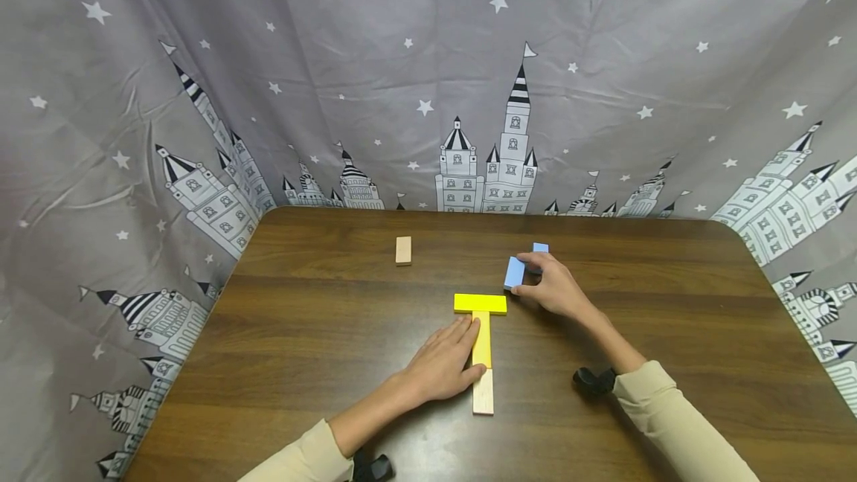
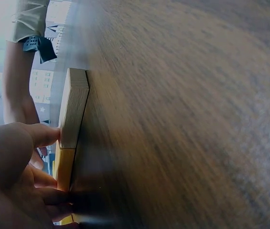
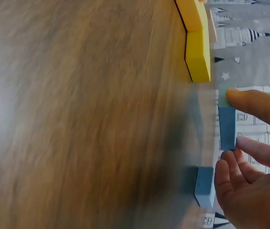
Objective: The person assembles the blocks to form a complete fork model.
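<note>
My right hand (image 1: 554,288) pinches a blue block (image 1: 514,273) by its two ends between thumb and index finger. In the right wrist view this blue block (image 3: 228,126) is up off the table. A second blue block (image 1: 541,248) stands just behind the fingers, partly covered by them. My left hand (image 1: 443,363) rests with extended fingers along an orange-yellow block (image 1: 481,341). Its thumb touches near the joint with a plain wooden block (image 1: 483,393), laid end to end with the orange-yellow one. A bright yellow block (image 1: 480,303) lies crosswise at the far end, making a T shape.
Another plain wooden block (image 1: 403,251) lies alone toward the back of the brown table (image 1: 301,348). Behind the table's far edge hangs a grey curtain (image 1: 375,80) printed with castles and stars. Dark wrist cameras sit on both forearms.
</note>
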A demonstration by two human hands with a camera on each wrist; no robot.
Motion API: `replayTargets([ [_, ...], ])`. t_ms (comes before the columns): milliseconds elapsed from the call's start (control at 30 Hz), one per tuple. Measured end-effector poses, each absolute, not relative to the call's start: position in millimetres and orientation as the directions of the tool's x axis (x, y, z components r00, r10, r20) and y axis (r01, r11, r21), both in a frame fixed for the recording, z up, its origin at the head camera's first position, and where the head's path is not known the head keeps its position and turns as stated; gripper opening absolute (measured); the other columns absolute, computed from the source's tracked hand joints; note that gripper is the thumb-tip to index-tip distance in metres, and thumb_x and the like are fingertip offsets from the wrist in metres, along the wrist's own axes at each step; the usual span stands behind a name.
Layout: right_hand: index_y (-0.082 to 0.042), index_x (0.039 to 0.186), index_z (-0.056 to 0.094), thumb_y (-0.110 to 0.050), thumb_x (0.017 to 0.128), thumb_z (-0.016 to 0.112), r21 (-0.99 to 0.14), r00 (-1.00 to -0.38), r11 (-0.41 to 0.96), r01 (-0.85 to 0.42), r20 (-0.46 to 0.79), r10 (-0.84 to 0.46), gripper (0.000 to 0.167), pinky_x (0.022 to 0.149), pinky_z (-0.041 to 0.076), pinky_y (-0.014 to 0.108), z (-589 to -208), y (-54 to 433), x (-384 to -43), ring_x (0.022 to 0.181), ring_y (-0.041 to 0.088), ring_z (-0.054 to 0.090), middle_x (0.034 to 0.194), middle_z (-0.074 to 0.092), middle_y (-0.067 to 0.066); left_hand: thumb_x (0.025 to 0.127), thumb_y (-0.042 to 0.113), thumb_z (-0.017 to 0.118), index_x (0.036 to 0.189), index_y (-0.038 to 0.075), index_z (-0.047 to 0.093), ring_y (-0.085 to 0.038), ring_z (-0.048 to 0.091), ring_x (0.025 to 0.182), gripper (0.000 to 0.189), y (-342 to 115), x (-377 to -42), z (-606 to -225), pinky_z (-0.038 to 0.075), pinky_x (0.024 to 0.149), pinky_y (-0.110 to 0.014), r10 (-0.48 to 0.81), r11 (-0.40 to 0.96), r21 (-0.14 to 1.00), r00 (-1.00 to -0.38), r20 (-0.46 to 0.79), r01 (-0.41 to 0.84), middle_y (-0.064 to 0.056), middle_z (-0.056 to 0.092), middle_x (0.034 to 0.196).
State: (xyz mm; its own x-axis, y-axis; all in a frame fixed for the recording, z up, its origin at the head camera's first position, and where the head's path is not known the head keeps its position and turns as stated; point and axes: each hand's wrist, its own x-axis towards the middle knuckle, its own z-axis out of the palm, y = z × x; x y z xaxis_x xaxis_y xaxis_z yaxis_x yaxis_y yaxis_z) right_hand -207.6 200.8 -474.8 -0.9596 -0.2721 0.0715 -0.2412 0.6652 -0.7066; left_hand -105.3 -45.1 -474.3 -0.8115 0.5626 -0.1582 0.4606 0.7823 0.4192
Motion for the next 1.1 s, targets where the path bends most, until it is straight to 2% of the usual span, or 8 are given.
replayTargets([
  [567,0.008,0.131,0.060,-0.015,0.080,0.083,-0.695,-0.951,0.679,-0.236,0.023,-0.307,0.061,0.090,0.051,0.046,-480,180,-214,0.104,0.032,0.060,0.124,0.059,0.022,0.099,0.036,0.060,0.154,-0.002,0.032,-0.030,0.027,0.147,0.072,-43,-105,-474,0.027,0.115,-0.048,0.556,0.785,0.425,-0.815,-0.164,0.451,-0.019,0.030,0.159],
  [1100,0.006,0.133,0.059,-0.016,0.079,0.084,-0.708,-0.949,0.665,-0.237,0.023,-0.314,0.063,0.088,0.051,0.046,-484,182,-215,0.101,0.031,0.061,0.125,0.058,0.021,0.100,0.038,0.058,0.155,-0.001,0.031,-0.029,0.025,0.148,0.073,-44,-106,-475,0.027,0.116,-0.047,0.556,0.789,0.417,-0.813,-0.173,0.451,-0.018,0.028,0.160],
])
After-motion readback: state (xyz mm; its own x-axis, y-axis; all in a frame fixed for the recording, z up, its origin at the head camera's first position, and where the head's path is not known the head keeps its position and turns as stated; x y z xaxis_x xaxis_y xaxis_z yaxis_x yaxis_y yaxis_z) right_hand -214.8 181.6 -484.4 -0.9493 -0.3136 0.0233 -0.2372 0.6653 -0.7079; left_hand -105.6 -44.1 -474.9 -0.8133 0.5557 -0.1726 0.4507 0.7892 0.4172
